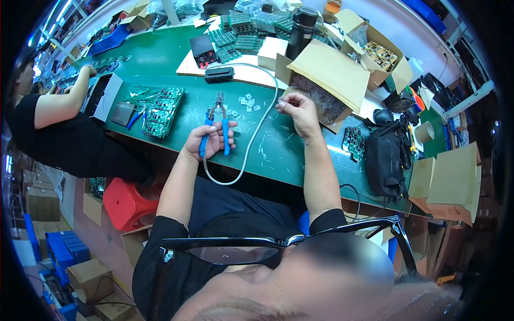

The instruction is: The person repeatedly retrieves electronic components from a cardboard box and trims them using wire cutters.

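Observation:
My left hand (215,141) is closed around a pair of blue-handled cutting pliers (225,138), jaws pointing away from me. A pale cable (220,183) loops from the handles across the green table (289,168) to the back. Held up beside the cable, my right hand (301,113) has thumb and fingertips pinched together; what sits between them is too small to make out. Several small whitish square pieces (249,101) lie beyond the pliers. Thin pale slivers (263,152) are scattered between my hands. Just right of my right hand, an open cardboard box (334,63) holds translucent pieces.
Green circuit boards (163,109) are stacked at left, more at the back. A black case (219,74), a black power box (203,49) and a dark flask (302,29) stand beyond. A black bag (386,160) sits right. Another person (59,134) works at left near a red stool (126,203).

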Motion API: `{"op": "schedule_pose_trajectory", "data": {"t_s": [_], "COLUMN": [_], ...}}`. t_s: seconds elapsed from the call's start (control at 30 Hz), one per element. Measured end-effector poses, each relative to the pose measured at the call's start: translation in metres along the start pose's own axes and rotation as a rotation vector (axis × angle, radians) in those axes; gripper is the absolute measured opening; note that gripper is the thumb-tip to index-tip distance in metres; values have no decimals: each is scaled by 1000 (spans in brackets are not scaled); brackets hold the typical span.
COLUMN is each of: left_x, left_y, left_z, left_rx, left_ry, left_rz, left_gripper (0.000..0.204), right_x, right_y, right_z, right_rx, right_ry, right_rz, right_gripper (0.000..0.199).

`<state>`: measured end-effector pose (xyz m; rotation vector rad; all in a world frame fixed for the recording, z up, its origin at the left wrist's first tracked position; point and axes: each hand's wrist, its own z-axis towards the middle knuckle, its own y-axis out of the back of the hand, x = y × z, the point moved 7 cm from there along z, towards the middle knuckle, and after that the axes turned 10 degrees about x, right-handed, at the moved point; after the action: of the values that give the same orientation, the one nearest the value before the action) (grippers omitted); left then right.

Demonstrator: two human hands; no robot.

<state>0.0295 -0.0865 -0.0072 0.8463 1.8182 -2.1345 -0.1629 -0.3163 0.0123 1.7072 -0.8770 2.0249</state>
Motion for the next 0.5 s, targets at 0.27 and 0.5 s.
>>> {"op": "schedule_pose_trajectory", "data": {"t_s": [0.27, 0.5], "left_x": [3, 2], "left_y": [8, 7], "left_z": [0, -2], "left_rx": [-69, -39], "left_ry": [-4, -23], "left_rz": [141, 176], "left_gripper": [85, 83], "right_x": [-28, -35], "right_y": [-20, -31], "right_z": [4, 7], "right_rx": [130, 155], "right_ry": [-81, -127], "right_rz": [429, 438], "right_gripper": [28, 17]}}
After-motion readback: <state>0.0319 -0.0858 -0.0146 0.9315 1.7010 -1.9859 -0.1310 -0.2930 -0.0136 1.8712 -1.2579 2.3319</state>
